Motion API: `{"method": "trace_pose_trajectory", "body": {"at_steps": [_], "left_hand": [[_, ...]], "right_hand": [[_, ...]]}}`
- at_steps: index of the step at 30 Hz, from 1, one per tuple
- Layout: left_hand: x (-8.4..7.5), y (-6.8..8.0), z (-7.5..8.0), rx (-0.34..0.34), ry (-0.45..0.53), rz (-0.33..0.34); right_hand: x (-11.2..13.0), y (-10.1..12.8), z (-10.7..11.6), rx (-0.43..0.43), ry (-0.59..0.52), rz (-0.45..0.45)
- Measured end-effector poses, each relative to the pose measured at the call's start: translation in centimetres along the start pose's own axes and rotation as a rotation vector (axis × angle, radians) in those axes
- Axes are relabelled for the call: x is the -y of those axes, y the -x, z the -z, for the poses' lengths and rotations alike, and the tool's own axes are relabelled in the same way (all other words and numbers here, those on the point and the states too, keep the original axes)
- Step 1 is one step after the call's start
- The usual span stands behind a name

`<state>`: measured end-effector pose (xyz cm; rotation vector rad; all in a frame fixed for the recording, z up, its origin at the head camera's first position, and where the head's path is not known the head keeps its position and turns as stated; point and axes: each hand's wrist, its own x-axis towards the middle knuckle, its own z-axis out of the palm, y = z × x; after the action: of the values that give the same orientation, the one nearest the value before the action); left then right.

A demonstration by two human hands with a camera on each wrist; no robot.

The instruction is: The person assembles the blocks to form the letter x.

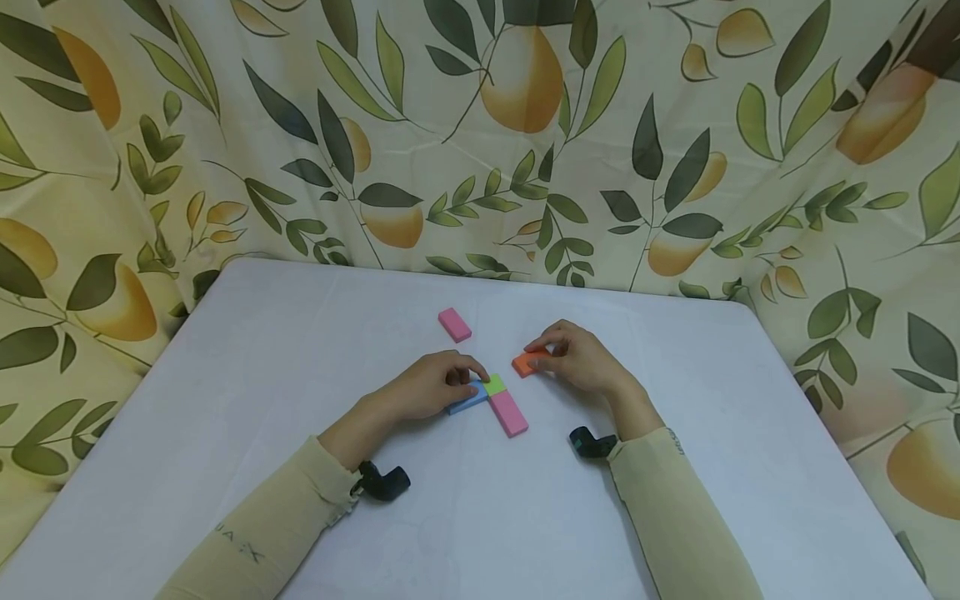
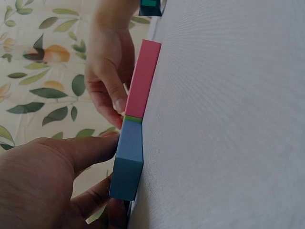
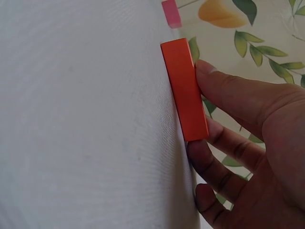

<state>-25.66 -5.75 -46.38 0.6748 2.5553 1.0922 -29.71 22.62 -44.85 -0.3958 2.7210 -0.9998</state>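
Note:
My left hand (image 1: 429,385) grips a blue block (image 1: 467,400), thumb on its top and a fingertip reaching to the green block (image 1: 494,384). In the left wrist view the blue block (image 2: 127,160) lies against the white cloth, a sliver of green between it and a pink block (image 2: 144,78). In the head view that pink block (image 1: 509,414) extends from the green one towards me. To the right, my right hand (image 1: 581,358) holds an orange block (image 1: 527,363) between thumb and fingers. The orange block (image 3: 185,90) shows low at the cloth in the right wrist view.
Another pink block (image 1: 454,325) lies farther back on the white-covered table (image 1: 337,308). Black wrist cameras (image 1: 384,483) sit below both hands. A curtain (image 1: 465,167) printed with fruit and leaves hangs behind the table and along its sides.

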Motion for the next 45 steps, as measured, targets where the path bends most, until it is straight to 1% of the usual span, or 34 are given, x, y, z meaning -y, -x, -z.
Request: {"method": "trace_pose_trajectory", "body": {"at_steps": [14, 17, 24, 32, 37, 45], "left_hand": [[-0.06, -0.05, 0.06, 0.003, 0.008, 0.010], [-0.10, -0.03, 0.07, 0.001, 0.007, 0.010], [-0.11, 0.03, 0.14, 0.002, 0.012, -0.014], [-0.05, -0.03, 0.09, 0.002, 0.003, -0.009], [-0.01, -0.02, 0.11, 0.004, 0.004, -0.014], [-0.07, 0.00, 0.06, 0.002, 0.009, 0.003]], "right_hand": [[0.21, 0.01, 0.03, 0.025, -0.042, -0.009], [0.24, 0.05, 0.09, 0.029, -0.035, -0.011], [0.27, 0.13, 0.12, 0.030, -0.013, 0.005], [0.24, 0.13, 0.15, 0.043, -0.006, 0.021], [0.18, 0.15, 0.10, 0.044, -0.011, 0.015], [0.22, 0.15, 0.08, 0.049, -0.015, 0.032]]}}
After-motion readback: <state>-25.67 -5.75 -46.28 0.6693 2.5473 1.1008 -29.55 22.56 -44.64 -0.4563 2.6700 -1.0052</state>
